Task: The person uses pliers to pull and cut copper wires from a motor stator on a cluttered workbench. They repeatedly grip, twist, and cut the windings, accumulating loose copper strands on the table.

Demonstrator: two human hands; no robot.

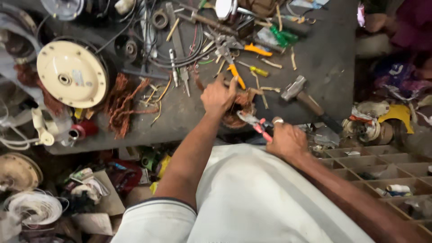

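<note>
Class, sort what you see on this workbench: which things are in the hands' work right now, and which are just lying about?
In hand:
left hand on the copper coil
right hand holding red-handled pliers

Lying about:
hammer
cream round cover
orange-handled cutters
green screwdriver
loose copper wire

Electrical repair workshop: dark, cluttered workbench (324,58) strewn with a hammer (300,92), orange-handled pliers (245,47), screwdrivers (256,70), cables, tangled copper winding wire (123,105) and a cream round motor housing (72,74), with wooden sorting compartments (373,164) of small parts alongside.
</note>
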